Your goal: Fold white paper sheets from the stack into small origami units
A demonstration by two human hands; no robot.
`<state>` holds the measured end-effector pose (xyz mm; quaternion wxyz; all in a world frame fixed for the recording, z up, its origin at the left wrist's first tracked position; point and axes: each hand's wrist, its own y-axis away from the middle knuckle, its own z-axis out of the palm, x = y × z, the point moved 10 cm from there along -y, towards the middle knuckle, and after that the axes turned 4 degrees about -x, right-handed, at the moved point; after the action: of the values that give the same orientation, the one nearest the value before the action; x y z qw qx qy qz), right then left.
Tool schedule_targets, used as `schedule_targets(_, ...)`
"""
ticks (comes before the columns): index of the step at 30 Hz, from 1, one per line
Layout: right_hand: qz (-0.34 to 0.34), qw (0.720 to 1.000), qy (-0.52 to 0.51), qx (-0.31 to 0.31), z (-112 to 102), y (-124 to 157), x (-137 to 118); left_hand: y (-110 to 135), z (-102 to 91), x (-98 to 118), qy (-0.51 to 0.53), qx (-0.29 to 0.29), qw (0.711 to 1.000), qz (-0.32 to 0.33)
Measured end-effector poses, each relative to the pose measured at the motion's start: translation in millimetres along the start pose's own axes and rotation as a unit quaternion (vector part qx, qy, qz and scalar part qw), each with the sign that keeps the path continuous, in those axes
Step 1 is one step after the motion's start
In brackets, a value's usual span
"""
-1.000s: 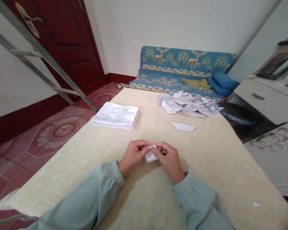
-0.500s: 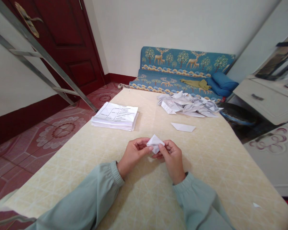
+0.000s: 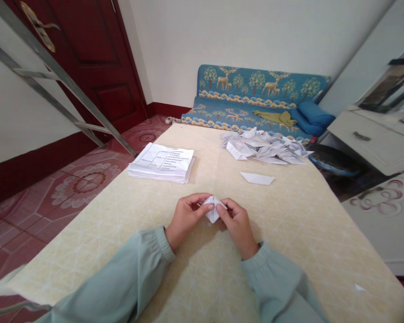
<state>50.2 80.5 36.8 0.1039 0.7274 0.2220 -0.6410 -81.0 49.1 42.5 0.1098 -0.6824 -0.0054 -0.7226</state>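
Note:
A small folded white paper piece (image 3: 212, 210) is pinched between both of my hands just above the pale yellow table (image 3: 161, 215). My left hand (image 3: 185, 218) grips its left side with thumb and fingers closed. My right hand (image 3: 236, 224) holds the right side, fingers curled round it. Both arms wear light green sleeves. A single folded white paper (image 3: 257, 178) lies flat on the table beyond my right hand.
A stack of printed sheets (image 3: 162, 162) sits at the left of the table. A heap of folded papers (image 3: 265, 146) lies at the far right. Beyond stand a blue patterned sofa (image 3: 252, 96), a metal ladder (image 3: 57, 76), a dark red door and a white cabinet (image 3: 373, 139).
The paper piece was raised and opened into a point half a second ago; now both hands have drawn it lower and closer together, folding it smaller.

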Motion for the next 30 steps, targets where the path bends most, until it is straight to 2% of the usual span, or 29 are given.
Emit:
schedule_targets(9, -0.008, 0.999, -0.018, 0.04, -9, -1, 1, 1, 1.0, 4, -0.03, -0.014, 0.999, 0.019)
schedule_targets(16, -0.033, 0.997, -0.008, 0.075, -17, -1, 1, 2, -4.2, 13, -0.085, 0.01, 0.995, 0.043)
schedule_targets(24, -0.101, 0.991, 0.006, 0.088, -21, 0, -18, 3, -5.4, 23, -0.137, 0.024, 0.987, 0.075)
schedule_targets(30, -0.109, 0.989, 0.008, 0.1, -23, 1, -21, 2, -5.4, 17, -0.125, 0.02, 0.99, 0.063)
